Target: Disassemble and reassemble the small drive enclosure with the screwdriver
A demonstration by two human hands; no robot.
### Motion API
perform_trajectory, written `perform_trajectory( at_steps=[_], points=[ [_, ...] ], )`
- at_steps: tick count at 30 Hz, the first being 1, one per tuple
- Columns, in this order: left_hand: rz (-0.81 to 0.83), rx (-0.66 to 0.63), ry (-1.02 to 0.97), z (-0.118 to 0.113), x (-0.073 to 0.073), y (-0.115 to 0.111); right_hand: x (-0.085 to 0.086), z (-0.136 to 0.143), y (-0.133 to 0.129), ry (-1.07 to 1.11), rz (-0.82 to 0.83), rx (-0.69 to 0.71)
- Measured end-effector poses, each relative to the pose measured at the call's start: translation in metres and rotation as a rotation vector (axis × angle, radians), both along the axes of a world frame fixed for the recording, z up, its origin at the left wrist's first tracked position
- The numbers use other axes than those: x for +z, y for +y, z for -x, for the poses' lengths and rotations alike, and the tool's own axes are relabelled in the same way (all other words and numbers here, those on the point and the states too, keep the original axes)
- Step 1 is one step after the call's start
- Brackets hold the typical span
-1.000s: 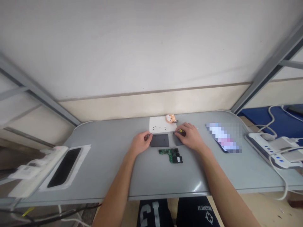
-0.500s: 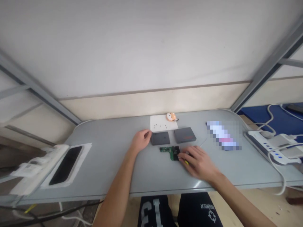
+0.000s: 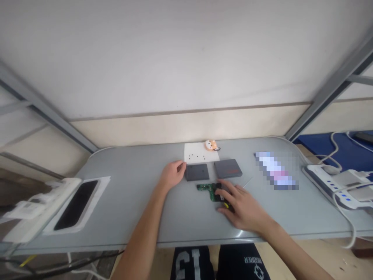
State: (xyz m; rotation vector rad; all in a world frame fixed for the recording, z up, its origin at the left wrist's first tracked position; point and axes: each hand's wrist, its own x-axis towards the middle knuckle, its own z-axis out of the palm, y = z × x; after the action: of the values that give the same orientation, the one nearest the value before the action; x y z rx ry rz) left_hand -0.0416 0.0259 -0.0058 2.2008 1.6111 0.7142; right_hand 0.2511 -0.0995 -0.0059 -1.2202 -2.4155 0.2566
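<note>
Looking forward and down from the person's head, over the near edge of the desk (image 3: pixel 125 194). Facing the wall (image 3: pixel 186 70) beyond and giving it the upper half. Sitting close enough for catching the legs (image 3: pixel 201 264) at the bottom, wide enough for spanning most of the desk. Showing left hand (image 3: pixel 173 174) and right hand (image 3: pixel 243 206) small, below centre.

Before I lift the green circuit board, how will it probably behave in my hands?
The green circuit board looks like a thin, flat sheet, so it will probably stay stiff. Its bulky black parts sit toward the right, so that side may dip. Its bare components seem fragile; gripping the edges is likely safer.
</note>
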Motion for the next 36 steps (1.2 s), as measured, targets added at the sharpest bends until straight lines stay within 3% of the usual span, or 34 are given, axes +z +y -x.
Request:
perform_trajectory(
  at_steps=[6,12,16,25,32,36],
  points=[
    [0.050,-0.061,-0.004,0.006,0.005,-0.001,0.015,0.003,0.022,-0.027,0.008,0.119],
    [0.100,-0.073,0.014,0.006,0.009,-0.004,0.046,0.018,0.085,-0.069,-0.072,0.065],
    [0.111,-0.068,0.005,0.004,0.012,-0.007,0.050,0.036,0.110,-0.146,-0.050,0.094],
    [0.073,-0.089,0.049,0.003,0.015,-0.007,0.026,0.037,0.106,-0.020,-0.028,0.108],
    [0.006,-0.117,0.059,0.005,0.011,-0.006,0.027,0.036,0.105,-0.070,-0.026,0.116],
    [-0.058,-0.087,0.067,0.005,0.013,-0.006,0.031,0.032,0.106,0.037,-0.103,0.096]
  ],
)
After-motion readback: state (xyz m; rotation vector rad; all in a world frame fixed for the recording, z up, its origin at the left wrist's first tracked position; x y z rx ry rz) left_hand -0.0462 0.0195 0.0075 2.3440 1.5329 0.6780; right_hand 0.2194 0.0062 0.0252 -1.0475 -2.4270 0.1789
